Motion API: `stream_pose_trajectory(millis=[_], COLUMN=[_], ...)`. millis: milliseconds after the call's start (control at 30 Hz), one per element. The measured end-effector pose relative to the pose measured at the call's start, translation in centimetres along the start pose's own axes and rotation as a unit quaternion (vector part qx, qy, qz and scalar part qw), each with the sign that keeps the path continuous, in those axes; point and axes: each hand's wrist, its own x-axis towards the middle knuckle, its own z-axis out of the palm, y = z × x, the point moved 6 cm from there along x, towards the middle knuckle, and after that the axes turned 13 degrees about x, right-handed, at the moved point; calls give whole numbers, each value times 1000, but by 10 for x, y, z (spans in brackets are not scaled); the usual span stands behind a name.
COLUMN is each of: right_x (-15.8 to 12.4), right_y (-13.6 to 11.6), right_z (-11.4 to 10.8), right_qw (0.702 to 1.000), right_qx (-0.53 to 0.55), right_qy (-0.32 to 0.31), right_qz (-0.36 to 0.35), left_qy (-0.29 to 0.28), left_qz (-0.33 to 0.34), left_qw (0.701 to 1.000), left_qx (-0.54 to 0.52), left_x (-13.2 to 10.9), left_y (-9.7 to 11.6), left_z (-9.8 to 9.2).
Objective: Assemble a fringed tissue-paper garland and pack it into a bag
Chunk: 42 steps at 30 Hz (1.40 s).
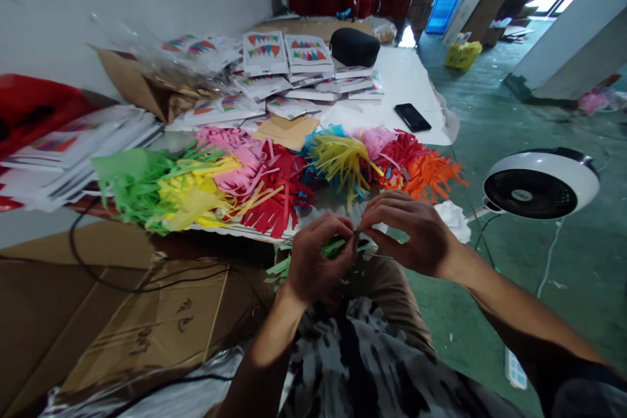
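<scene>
My left hand is closed around a green fringed paper tassel whose strips hang down to the left at my lap. My right hand pinches the same tassel at its top, fingertips touching those of the left. Both hands work just in front of the white table's edge. On the table lie piles of cut paper fringes: green, yellow, pink, red, a yellow and blue bunch and orange.
Stacks of packaged bunting cards cover the far table, with a black pouch and a phone. A white fan stands on the green floor at right. Flattened cardboard and a black cable lie at left.
</scene>
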Motion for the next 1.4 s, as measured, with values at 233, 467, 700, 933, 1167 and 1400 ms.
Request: stream_pose_trajectory(millis=[233, 467, 700, 933, 1167, 1400], right_x=[-3, -12, -22, -27, -23, -4], right_y=[6, 21, 31, 34, 35, 67], right_z=[4, -2, -3, 2, -12, 9], right_qw=[1000, 994, 978, 982, 979, 940], right_qx=[-7, 28, 93, 58, 0, 193], right_qy=[-14, 34, 66, 65, 112, 133], right_qz=[27, 103, 172, 166, 172, 246], left_qy=[-16, -7, 4, -89, -167, -121], left_qz=[-14, -146, -153, -118, -135, -209], left_qw=[1000, 985, 983, 988, 976, 963], left_qx=[11, -92, -98, -39, -23, -123], left_x=[-1, -6, -7, -1, -10, 0], left_y=[-6, -23, -27, -22, -28, -47], left_z=[6, 9, 14, 25, 32, 31])
